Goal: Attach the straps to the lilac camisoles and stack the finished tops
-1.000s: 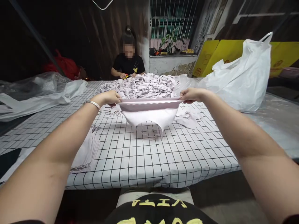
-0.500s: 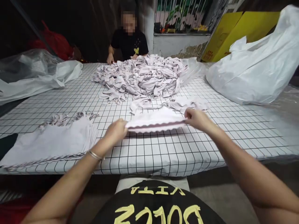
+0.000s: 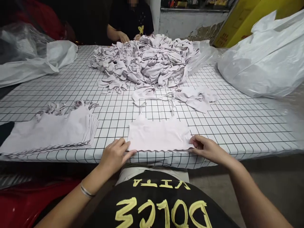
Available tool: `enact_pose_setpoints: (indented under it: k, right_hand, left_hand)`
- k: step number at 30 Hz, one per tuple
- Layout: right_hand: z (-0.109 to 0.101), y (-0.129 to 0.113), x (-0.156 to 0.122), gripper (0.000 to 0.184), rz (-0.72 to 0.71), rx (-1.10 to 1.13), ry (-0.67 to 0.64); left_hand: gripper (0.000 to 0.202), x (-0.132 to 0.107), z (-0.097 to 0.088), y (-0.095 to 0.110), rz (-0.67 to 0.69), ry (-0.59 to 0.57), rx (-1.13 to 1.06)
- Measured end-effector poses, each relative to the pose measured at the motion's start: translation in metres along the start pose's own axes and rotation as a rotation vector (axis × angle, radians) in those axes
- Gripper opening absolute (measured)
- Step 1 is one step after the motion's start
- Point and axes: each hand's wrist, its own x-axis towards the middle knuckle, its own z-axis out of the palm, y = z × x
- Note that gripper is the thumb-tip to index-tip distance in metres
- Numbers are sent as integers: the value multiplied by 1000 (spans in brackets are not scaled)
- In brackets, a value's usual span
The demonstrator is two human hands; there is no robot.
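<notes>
A pale pinkish camisole top lies flat near the table's front edge, its wavy hem toward me and its thin straps pointing away. At its lower left corner, my left hand pinches the fabric between thumb and fingers. My right hand has the lower right corner between thumb and curled fingers. To the left rests a neat stack of like camisoles, straps bunched at the far side. Beyond the top are a few loose, crumpled camisoles.
A large heap of crumpled camisoles covers the far middle of the grid-patterned tablecloth. Behind it a person has both hands at the heap. A white plastic bag stands right, clear plastic lies left, and a yellow box leans behind.
The camisole was raised and stretched between my hands, its hem opening showing. It has come down toward me and now lies flat. My view has tilted down.
</notes>
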Motion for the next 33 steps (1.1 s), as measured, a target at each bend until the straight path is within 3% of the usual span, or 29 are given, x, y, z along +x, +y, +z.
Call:
enact_pose_setpoints:
  k: [2,5,9,12,15,17,19,22,24,26,28,30,33]
  right_hand:
    - [-9,-14,14,28,-54,129,-89]
    - [-2,-57,72,33,-99,169,5]
    - [19,-116,169,21,-173,13,182]
    - [7,-125,196,20,-243,-175,186]
    - [-12,-107,176,19,-244,-97,52]
    - [-9,-98,158,22,-233,-17,73]
    - [10,-100,152,30,-275,6,109]
    - [49,-120,170,41,-370,-114,110]
    - [63,-134,184,27,-347,-244,95]
    - [59,-137,183,8,-299,-287,133]
    - [43,-119,159,7,-289,-208,227]
    - [22,-83,115,8,-265,-90,308]
    - [-2,-20,41,13,-35,16,249]
  left_hand:
    - [27,6,-2,4,30,52,-79]
    - [35,33,5,7,160,82,-153]
    - [42,73,23,3,340,-116,-122]
    - [45,81,31,-1,334,-246,-108]
    - [44,76,33,-1,348,-245,-138]
    - [42,73,34,1,381,-236,-168]
    - [41,72,35,2,401,-249,-180]
    - [44,73,37,3,400,-255,-165]
    - [45,73,37,3,395,-252,-156]
    - [48,73,37,2,391,-250,-148]
    - [53,72,38,1,394,-253,-149]
    - [57,71,39,0,402,-257,-162]
    - [60,67,40,1,414,-256,-190]
